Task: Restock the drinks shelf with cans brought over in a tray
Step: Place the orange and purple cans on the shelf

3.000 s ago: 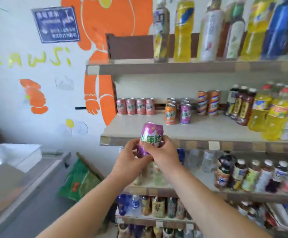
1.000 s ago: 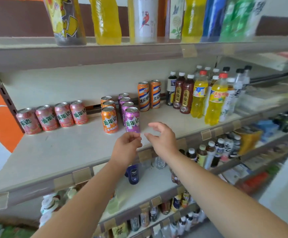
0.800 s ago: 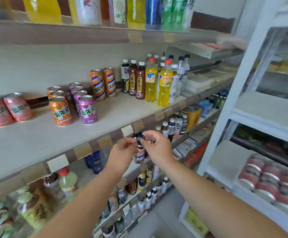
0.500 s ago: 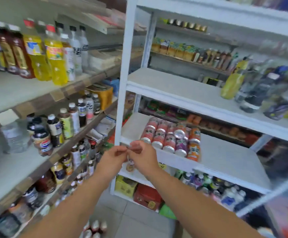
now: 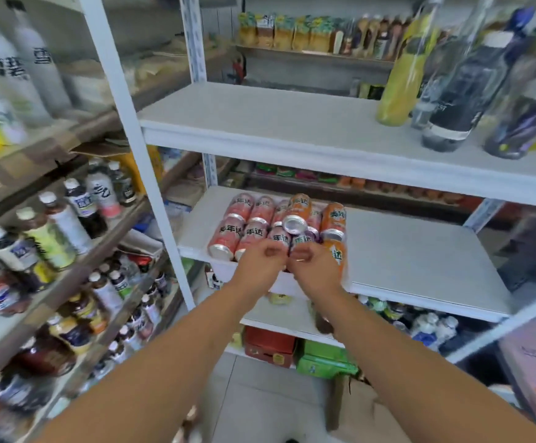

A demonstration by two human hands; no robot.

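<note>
A white tray (image 5: 223,272) sits on the middle board of a white metal rack (image 5: 420,257). It holds several cans lying on their sides: pink cans (image 5: 229,233) on the left, a purple can (image 5: 301,243) in the middle and orange cans (image 5: 333,219) on the right. My left hand (image 5: 260,266) and my right hand (image 5: 313,271) are side by side at the tray's front edge, just in front of the purple can. Both have curled fingers, and I see no can inside either grip. The view is blurred.
A wooden shelf unit (image 5: 52,148) full of bottles runs along the left. Tall bottles (image 5: 452,91) stand on the rack's upper board at the right. A white upright post (image 5: 125,123) rises left of the tray. Boxes (image 5: 269,343) sit on the floor below.
I set a purple can on the drinks shelf, let go, and turned right to the white rack. My empty hands have come up to the front of the tray of cans.
</note>
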